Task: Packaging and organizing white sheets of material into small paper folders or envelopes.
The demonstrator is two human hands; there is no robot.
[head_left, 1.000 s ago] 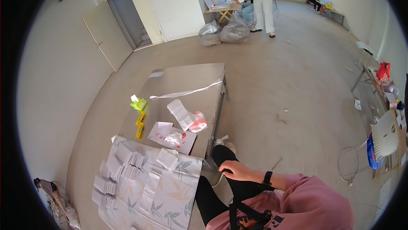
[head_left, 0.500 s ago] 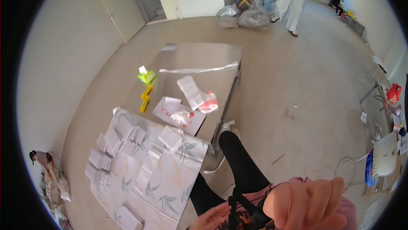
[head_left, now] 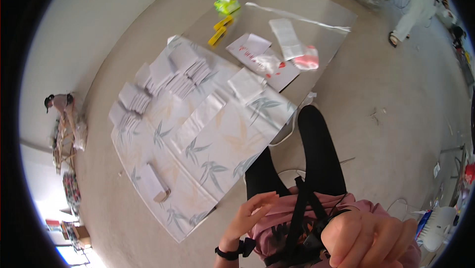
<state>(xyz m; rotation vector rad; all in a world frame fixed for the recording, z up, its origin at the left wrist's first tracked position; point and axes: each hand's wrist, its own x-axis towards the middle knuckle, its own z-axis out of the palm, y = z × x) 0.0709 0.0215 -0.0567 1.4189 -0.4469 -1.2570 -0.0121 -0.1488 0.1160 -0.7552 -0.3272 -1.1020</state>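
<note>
My left hand (head_left: 253, 213), with a black band at its wrist, hovers in front of my body near the table's edge, its fingers apart and holding nothing. Close to the camera, my right hand (head_left: 368, 238) has its fingers curled; whatever they may hold is hidden. Dark straps (head_left: 297, 218) cross my pink top between the two hands. To the left, a leaf-patterned cloth (head_left: 198, 179) covers the near part of the table. On it lie stacks of white folded sheets (head_left: 163, 72), a clear plastic sleeve (head_left: 200, 122), a packet of clear bags (head_left: 247, 86) and a small white box-like stack (head_left: 154, 183).
On the bare grey tabletop (head_left: 309, 8) are a green tissue pack (head_left: 227, 5), two yellow cutters or similar tools (head_left: 217, 35), a red-marked white sheet (head_left: 252, 45) and a white packet (head_left: 287, 39). Other people (head_left: 415, 10) work at the far right. A white chair (head_left: 438, 228) stands right.
My view has swung down and left, so the table sits higher and farther right in it. The left hand has come fully into view; the right stays curled.
</note>
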